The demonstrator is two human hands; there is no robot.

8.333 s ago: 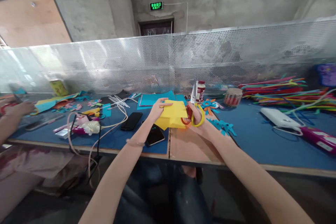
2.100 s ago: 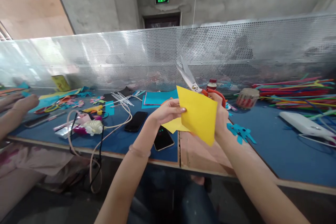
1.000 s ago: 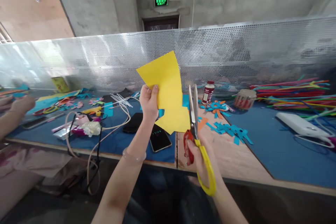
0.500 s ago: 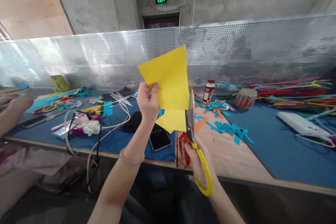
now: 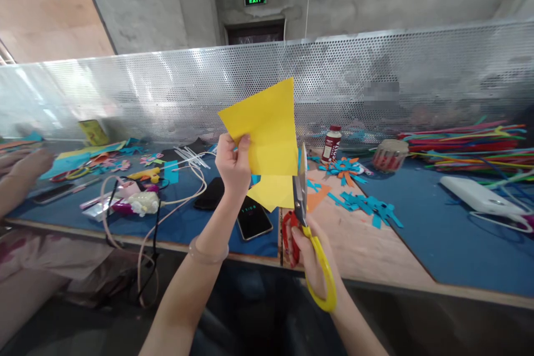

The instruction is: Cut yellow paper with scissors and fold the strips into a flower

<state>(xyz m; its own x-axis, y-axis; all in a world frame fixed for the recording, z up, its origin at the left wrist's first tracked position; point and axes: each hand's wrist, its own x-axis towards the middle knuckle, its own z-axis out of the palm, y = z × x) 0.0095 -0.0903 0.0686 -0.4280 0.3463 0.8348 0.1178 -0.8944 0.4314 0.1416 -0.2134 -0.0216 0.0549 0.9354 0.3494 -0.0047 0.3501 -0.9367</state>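
Note:
Pinched between thumb and fingers of my left hand (image 5: pixel 234 164) is a sheet of yellow paper (image 5: pixel 267 128), raised above the table. My right hand (image 5: pixel 311 256) is wrapped round the handles of a pair of scissors (image 5: pixel 320 278), one handle yellow and one red. The blades point upward, slightly apart, at the paper's lower right edge; whether they bite into it I cannot tell. Under the raised sheet another piece of yellow paper (image 5: pixel 273 192) lies on the table, beside a phone (image 5: pixel 255 221) with a lit screen.
Blue paper strips (image 5: pixel 369 207), a red-labelled bottle (image 5: pixel 331 144) and a jar (image 5: pixel 390 156) stand or lie right of centre. Pipe cleaners (image 5: pixel 471 147) and a white power bank (image 5: pixel 481 197) are far right. A glue gun (image 5: pixel 144 174), cables and another person's hand (image 5: pixel 31 169) are left.
The yellow sheet has dipped and tilted slightly, its top corner now lower. My right hand and the scissors have shifted a little to the left. Both hands keep their hold.

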